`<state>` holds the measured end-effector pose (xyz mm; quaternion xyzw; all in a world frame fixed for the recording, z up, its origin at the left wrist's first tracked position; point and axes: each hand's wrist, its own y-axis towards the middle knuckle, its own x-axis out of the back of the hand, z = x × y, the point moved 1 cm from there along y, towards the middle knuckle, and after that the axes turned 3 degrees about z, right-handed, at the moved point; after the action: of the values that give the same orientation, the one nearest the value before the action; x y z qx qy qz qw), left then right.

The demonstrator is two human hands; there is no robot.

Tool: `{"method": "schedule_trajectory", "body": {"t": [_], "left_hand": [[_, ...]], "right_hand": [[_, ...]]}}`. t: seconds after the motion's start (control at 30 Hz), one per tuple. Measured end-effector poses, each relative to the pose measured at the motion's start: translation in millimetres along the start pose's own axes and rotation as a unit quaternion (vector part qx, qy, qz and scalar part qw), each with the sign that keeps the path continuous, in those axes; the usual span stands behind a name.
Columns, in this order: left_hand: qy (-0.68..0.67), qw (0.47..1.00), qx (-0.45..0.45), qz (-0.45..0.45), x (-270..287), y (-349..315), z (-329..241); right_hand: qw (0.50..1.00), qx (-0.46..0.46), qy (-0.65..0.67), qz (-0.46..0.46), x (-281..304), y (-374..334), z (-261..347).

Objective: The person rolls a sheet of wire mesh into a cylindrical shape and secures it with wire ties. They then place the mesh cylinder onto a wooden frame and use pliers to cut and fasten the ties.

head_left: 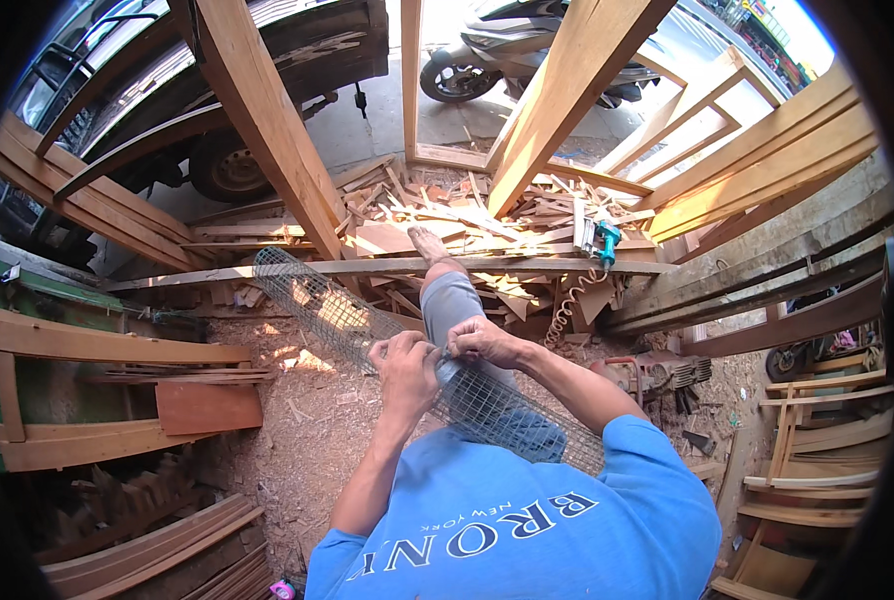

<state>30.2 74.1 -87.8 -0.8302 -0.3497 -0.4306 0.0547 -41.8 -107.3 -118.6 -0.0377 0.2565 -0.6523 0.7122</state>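
A long grey wire mesh (317, 305), rolled into a tube, lies slantwise across my lap from the far left to the near right. My left hand (407, 368) grips the middle of the mesh with curled fingers. Just beside it, my right hand (480, 341) pinches the mesh along its upper side, thumb and fingers pressed together. The fingertips of both hands nearly meet, and any small piece between them is hidden. My bare foot (428, 243) rests beyond a wooden rail (507, 267), with my leg passing behind the mesh.
A heap of wood offcuts (457, 215) lies past the rail. A teal air tool (607, 243) with a coiled hose (565, 310) hangs at the rail's right. A reddish machine (647, 375) sits right. Timber frames (117, 340) stand left; posts (267, 130) rise ahead.
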Motion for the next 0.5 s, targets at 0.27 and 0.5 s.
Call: {"method": "schedule_trajectory", "body": {"t": [0.27,0.5], "left_hand": [[-0.046,0.998,0.026,0.023,6.7,-1.0,-3.1],[-0.012,0.996,0.039,0.08,6.6,1.6,-4.7]], "right_hand": [[0.994,0.04,-0.103,-0.009,-7.4,-2.0,7.4],[0.974,0.14,-0.17,-0.053,-15.3,-6.2,11.2]]}}
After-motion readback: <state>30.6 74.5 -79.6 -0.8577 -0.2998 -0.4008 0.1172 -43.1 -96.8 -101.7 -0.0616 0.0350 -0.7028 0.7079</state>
